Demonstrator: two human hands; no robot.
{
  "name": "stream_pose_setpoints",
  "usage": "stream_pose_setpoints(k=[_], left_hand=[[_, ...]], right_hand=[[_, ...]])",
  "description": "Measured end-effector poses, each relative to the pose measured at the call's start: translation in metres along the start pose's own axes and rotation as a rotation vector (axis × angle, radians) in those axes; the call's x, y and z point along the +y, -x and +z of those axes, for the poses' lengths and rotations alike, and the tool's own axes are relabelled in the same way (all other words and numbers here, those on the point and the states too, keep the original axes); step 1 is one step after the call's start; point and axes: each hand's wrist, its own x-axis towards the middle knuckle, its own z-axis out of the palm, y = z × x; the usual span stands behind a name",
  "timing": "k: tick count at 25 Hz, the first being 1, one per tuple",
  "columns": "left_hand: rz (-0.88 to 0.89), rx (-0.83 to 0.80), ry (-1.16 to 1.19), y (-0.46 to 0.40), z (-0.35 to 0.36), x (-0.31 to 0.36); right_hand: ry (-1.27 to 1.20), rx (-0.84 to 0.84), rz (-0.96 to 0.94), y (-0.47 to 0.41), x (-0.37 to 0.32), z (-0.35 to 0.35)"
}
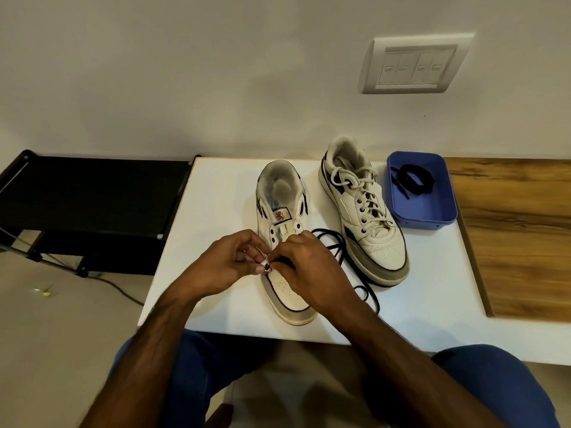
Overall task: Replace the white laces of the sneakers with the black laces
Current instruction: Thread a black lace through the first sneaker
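Note:
Two white sneakers stand on the white table (216,196), toes towards me. The left sneaker (279,193) has bare eyelets and no white lace. My left hand (230,262) pinches its eyelet flap near the toe. My right hand (309,267) pinches the end of a black lace (340,245) at that eyelet. This lace trails in loops on the table between the shoes. The right sneaker (364,211) still carries its white laces (358,183). A second black lace (412,177) lies coiled in the blue tray (432,211).
The blue tray sits at the back right of the table, beside the right sneaker. A wooden surface (519,236) adjoins the table on the right. A black rack (92,199) stands to the left, with a cable (117,287) on the floor. A wall switch plate (414,64) is above.

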Motion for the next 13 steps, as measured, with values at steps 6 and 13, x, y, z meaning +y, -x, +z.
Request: stream_pose_setpoints(k=[6, 13], left_hand=[[0.016, 0.001, 0.000, 0.000, 0.000, 0.001], [0.027, -0.042, 0.027, 0.002, -0.002, 0.002]], right_hand=[[0.077, 0.068, -0.011, 0.001, -0.001, 0.007], [0.237, 0.103, -0.036, 0.003, -0.006, 0.014]])
